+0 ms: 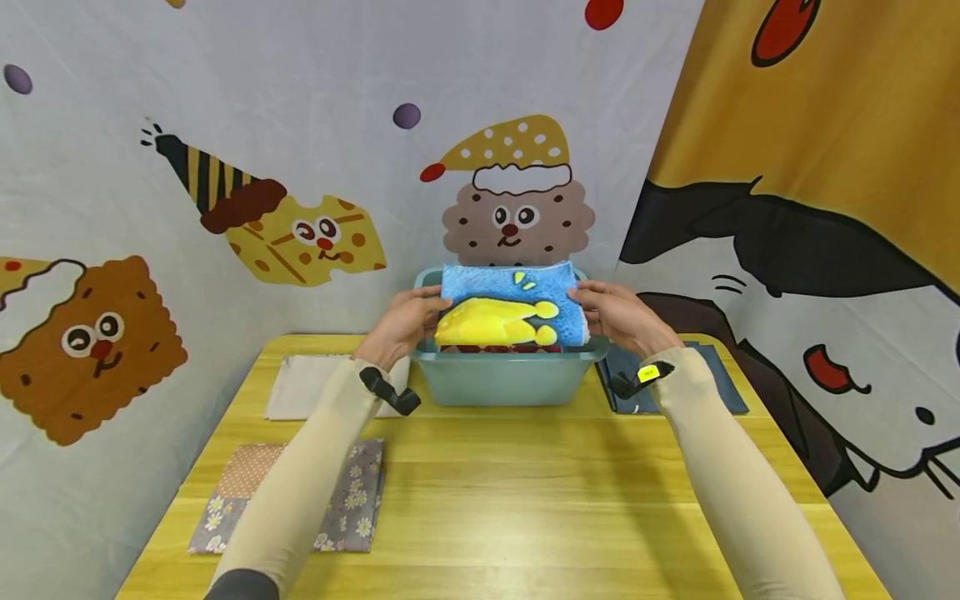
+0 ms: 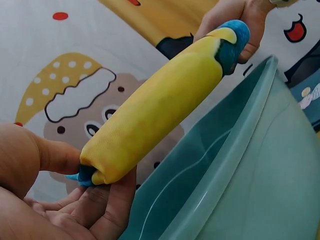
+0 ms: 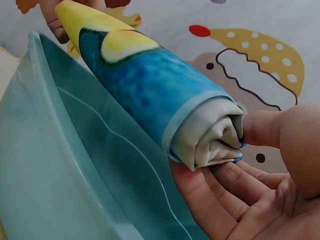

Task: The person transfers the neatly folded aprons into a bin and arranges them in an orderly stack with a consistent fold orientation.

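Observation:
A blue cloth with a yellow print [image 1: 502,287], folded into a thick roll, is held level over a pale teal plastic basin [image 1: 502,383]. My left hand [image 1: 401,325] pinches its left end between thumb and fingers, which the left wrist view shows close up. At the other end my right hand [image 1: 626,317] grips the roll, thumb on top and fingers below. In the right wrist view the roll's end [image 3: 210,135] shows pale, coiled inner layers. Part of a dark red patterned thing [image 1: 468,349] shows in the basin; the roll hides the rest.
Left of the basin lies a folded whitish cloth [image 1: 300,387]. A grey floral cloth with an orange dotted part [image 1: 356,500] is nearer, partly under the left forearm. Folded dark blue cloth [image 1: 720,383] lies at right. The wooden table [image 1: 525,500] meets a printed curtain [image 1: 322,108].

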`<control>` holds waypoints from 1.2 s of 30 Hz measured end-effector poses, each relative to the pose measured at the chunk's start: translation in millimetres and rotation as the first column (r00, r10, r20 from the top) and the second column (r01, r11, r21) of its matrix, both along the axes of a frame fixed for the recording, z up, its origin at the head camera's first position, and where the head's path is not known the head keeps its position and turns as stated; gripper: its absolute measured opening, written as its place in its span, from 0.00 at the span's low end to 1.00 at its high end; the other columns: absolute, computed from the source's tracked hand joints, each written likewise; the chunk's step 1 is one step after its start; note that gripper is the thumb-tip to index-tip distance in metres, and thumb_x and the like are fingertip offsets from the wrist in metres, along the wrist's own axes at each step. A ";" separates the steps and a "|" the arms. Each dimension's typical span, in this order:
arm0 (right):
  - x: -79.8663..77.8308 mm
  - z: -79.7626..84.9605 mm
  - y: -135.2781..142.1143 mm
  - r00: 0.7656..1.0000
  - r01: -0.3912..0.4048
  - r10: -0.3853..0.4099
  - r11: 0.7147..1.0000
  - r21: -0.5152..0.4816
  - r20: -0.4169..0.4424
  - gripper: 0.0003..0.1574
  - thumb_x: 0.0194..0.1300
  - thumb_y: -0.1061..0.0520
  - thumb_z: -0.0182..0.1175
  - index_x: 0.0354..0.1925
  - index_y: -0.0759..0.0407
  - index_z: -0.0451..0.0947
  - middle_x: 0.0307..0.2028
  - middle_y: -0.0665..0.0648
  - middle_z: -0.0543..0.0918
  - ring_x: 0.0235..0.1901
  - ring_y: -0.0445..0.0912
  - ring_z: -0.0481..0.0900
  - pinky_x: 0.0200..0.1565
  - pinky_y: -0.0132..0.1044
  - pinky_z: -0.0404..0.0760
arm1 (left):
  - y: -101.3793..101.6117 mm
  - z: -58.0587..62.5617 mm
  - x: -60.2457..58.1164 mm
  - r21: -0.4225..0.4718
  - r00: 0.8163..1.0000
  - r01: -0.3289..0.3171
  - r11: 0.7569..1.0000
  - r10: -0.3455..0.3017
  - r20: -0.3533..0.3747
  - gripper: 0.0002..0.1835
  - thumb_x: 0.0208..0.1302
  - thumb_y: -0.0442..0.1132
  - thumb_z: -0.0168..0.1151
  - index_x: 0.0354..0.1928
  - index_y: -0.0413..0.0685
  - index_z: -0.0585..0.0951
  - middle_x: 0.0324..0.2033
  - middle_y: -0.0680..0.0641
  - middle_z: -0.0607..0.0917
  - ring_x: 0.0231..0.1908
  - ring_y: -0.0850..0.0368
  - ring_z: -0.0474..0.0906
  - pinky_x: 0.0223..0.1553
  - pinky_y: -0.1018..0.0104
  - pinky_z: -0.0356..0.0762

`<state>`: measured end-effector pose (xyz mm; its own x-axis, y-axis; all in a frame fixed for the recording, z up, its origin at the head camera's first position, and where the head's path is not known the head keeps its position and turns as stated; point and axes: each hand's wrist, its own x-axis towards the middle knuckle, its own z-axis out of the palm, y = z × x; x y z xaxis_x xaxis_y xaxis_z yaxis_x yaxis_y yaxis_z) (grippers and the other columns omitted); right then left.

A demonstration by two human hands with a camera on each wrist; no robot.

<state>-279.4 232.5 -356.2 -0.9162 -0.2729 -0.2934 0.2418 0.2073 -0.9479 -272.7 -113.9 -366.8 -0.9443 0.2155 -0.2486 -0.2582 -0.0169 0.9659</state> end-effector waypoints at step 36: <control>-17.4 6.3 1.8 0.982 0.027 0.040 0.938 0.346 -0.185 0.50 0.73 0.32 0.56 0.79 0.55 0.54 0.76 0.66 0.64 0.72 0.61 0.70 0.70 0.55 0.73 | -9.2 9.5 -13.5 -0.464 0.950 -0.160 0.871 0.010 -0.311 0.39 0.77 0.54 0.56 0.81 0.50 0.54 0.70 0.37 0.70 0.69 0.41 0.70 0.65 0.43 0.74</control>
<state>-296.9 234.3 -349.8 -0.9620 -0.1910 -0.1953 0.0662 0.5308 -0.8449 -286.3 -123.1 -357.4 -0.9983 0.0567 -0.0129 0.0144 0.4565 0.8896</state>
